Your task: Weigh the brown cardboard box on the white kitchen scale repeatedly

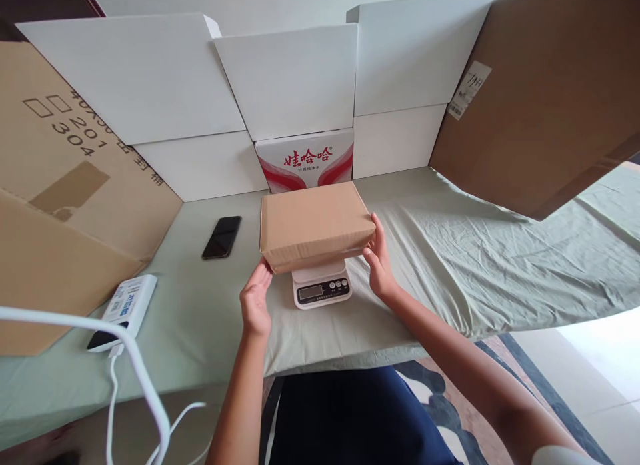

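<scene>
A brown cardboard box [317, 218] is held over a white kitchen scale [323, 293], hiding the scale's platform. Whether the box rests on the platform or hovers just above it I cannot tell. At the box's lower left corner, my left hand [256, 301] grips from the side and below, its fingertips partly hidden. My right hand [380, 261] holds the right end, thumb at the front and fingers along the side. The scale's dark display and its round buttons face me, with no readable number.
Left of the box lies a black phone [221, 237]. A white power bank [125, 311] with a white cable [143, 371] is nearer the left edge. White boxes [290, 78] and a red-printed carton [313, 161] line the back. Large cardboard pieces stand left [75, 171] and right [540, 105].
</scene>
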Tool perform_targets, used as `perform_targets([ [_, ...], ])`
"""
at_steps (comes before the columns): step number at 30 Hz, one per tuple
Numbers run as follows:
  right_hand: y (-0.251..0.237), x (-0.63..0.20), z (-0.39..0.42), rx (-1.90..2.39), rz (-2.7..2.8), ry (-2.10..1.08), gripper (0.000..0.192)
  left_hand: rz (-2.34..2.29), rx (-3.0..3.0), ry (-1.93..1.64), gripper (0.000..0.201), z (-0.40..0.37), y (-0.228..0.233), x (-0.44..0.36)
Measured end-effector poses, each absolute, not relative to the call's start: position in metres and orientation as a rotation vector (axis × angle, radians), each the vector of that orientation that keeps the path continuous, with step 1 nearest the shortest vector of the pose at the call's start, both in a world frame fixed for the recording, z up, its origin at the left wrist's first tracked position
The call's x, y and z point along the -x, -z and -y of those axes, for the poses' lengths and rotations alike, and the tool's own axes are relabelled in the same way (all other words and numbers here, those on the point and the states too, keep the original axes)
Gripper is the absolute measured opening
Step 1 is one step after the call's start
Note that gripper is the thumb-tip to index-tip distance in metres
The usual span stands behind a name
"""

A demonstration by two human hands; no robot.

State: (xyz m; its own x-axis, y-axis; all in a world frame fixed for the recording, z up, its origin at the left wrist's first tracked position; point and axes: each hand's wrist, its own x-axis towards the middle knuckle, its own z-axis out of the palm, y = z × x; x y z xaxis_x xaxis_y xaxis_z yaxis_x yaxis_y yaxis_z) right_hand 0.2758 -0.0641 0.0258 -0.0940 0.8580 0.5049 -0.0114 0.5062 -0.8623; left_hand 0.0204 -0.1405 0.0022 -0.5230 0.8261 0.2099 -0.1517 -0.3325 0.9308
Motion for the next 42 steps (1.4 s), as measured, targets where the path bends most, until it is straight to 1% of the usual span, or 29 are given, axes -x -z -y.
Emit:
perform_targets([
  [4, -0.049, -0.263, 0.028, 0.718, 1.561, -0.777, 0.076, -1.183, -0.971, -1.929, 0.060, 0.093, -0.028, -0.004],
  [6, -0.051, -0.253, 0.001, 0.693, 1.578, -0.759, 0.076, -1.198, -0.946, -1.902, 0.058, 0.063, -0.034, 0.004],
  [11, -0.022, -0.233, -0.049, 0.741, 1.525, -0.792, 0.078, -1.273, -0.820, -1.806, 0.050, 0.015, -0.020, 0.010],
  [16, -0.001, -0.232, -0.060, 0.803, 1.501, -0.817, 0.078, -1.274, -0.811, -1.813, 0.051, 0.011, 0.001, 0.009],
  [20, -0.002, -0.233, -0.062, 0.840, 1.483, -0.788, 0.074, -1.284, -0.787, -1.812, 0.051, 0.008, 0.008, 0.003],
  [26, -0.002, -0.234, -0.063, 0.834, 1.491, -0.815, 0.076, -1.361, -0.791, -1.762, 0.043, 0.003, 0.007, 0.008],
  [30, 0.004, -0.251, -0.072, 0.917, 1.343, -0.771, 0.072, -1.508, -0.714, -1.935, 0.052, 0.007, 0.004, 0.042],
  [33, 0.010, -0.270, -0.082, 0.985, 1.228, -0.765, 0.070, -1.533, -0.652, -1.961, 0.060, 0.012, 0.004, 0.059],
  [36, 0.015, -0.279, -0.087, 1.004, 1.186, -0.798, 0.068, -1.505, -0.668, -1.928, 0.063, 0.014, 0.005, 0.058],
  [42, 0.014, -0.267, -0.076, 0.934, 1.343, -0.924, 0.064, -1.339, -0.817, -1.877, 0.064, 0.013, 0.007, 0.042],
])
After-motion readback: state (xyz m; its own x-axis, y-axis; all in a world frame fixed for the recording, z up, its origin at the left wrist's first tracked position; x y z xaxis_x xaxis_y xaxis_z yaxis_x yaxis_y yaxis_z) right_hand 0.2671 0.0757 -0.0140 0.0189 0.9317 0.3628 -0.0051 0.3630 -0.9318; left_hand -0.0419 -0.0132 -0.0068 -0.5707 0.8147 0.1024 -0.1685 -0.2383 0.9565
